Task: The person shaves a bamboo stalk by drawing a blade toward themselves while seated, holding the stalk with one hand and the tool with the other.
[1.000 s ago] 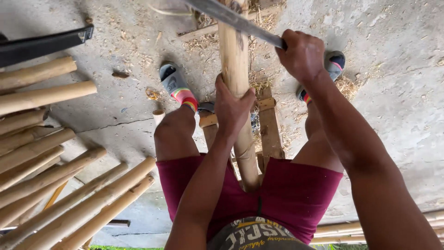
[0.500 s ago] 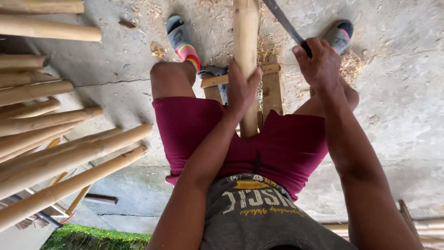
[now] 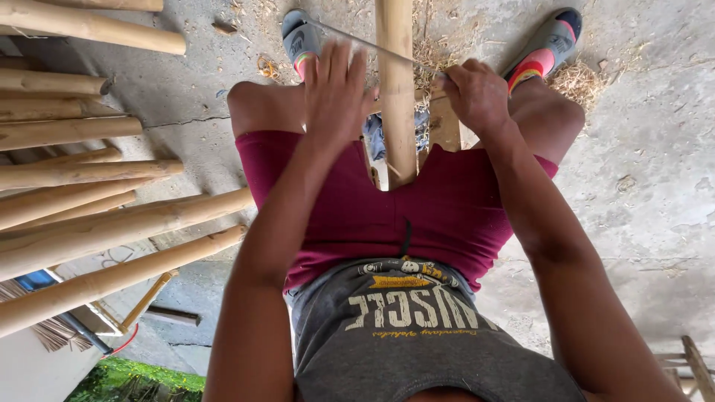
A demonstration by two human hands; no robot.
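Here the right hand (image 3: pixel 477 93) is clenched around the handle of a long thin blade (image 3: pixel 372 46), which lies across the upright bamboo pole (image 3: pixel 395 89) standing between the person's knees; the handle itself is hidden inside the fist. The left hand (image 3: pixel 335 93) has its fingers spread flat, resting on the blade's back just left of the pole, grasping nothing. The pole's top is cut off by the frame edge, its foot hidden behind the maroon shorts (image 3: pixel 387 216), and more bamboo poles (image 3: pixel 97 223) lie stacked at the left.

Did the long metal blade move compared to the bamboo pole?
Yes. The long metal blade has swung from sticking up to lying across the upright bamboo pole.
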